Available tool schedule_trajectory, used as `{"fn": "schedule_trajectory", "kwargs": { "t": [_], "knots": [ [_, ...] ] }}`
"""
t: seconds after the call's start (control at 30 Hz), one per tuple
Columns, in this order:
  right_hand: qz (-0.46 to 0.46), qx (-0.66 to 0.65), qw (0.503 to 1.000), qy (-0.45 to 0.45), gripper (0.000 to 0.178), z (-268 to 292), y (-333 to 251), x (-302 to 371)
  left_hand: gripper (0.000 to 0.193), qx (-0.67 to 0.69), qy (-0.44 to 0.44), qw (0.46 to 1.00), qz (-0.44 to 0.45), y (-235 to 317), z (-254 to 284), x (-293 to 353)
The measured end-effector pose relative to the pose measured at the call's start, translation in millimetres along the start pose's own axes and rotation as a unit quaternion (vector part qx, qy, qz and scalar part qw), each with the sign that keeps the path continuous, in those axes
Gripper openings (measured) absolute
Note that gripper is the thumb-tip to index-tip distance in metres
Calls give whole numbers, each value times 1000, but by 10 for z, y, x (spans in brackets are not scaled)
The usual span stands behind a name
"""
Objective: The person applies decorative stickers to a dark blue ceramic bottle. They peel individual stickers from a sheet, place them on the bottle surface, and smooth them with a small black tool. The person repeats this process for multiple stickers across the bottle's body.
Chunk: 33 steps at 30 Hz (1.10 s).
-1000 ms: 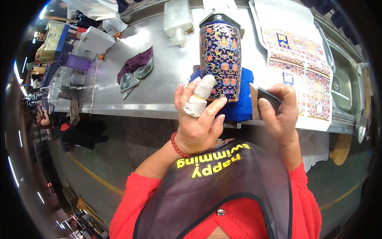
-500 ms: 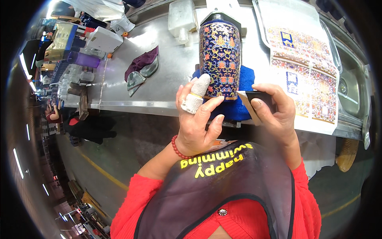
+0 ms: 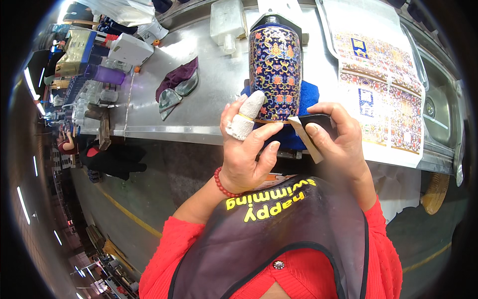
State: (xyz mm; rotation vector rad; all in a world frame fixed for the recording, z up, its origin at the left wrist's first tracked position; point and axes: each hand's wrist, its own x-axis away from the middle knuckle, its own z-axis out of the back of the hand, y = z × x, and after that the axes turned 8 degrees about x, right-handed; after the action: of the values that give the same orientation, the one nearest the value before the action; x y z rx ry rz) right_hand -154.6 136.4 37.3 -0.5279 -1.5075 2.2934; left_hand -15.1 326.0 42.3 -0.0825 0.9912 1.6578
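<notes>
A dark blue bottle (image 3: 275,72) with a colourful floral pattern lies on a blue cloth (image 3: 308,97), its neck pointing away from me. My left hand (image 3: 249,149) is at the bottle's near left end, thumb and index finger apart. Its index fingertip touches the near edge, and one finger wears a white cloth cover (image 3: 246,119) held by a yellow band. My right hand (image 3: 341,142) pinches a flat black scraper (image 3: 318,121) with a tan face. The scraper's pale corner meets the bottle's near right edge.
Printed floral sheets (image 3: 381,99) lie on the metal table (image 3: 209,112) at right, beside a sink (image 3: 435,107). Left of the bottle is a purple and grey-green cloth (image 3: 178,87). A clear square bottle (image 3: 228,25) stands behind; boxes and a purple container (image 3: 104,74) crowd the far left.
My right hand has moved slightly left, bringing the scraper's corner from beside the bottle to its near edge. My left index fingertip has shifted slightly right along that edge.
</notes>
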Motion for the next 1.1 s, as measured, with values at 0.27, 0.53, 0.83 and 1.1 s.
{"fn": "schedule_trajectory", "kwargs": {
  "t": [0.27,0.53,0.83,1.1],
  "knots": [
    [-9,-37,999,-4,25,-1,17,-15,33,-44,-22,999,-1,47,12,-40],
    [-69,-97,993,-12,24,30,63,8,38,28,19,998,54,-18,7,-182],
    [-17,-55,998,1,24,21,83,-20,43,43,27,989,137,-4,-129,-303],
    [-28,-81,996,-15,23,4,62,-15,50,108,43,985,128,-70,-133,-308]
  ]
}}
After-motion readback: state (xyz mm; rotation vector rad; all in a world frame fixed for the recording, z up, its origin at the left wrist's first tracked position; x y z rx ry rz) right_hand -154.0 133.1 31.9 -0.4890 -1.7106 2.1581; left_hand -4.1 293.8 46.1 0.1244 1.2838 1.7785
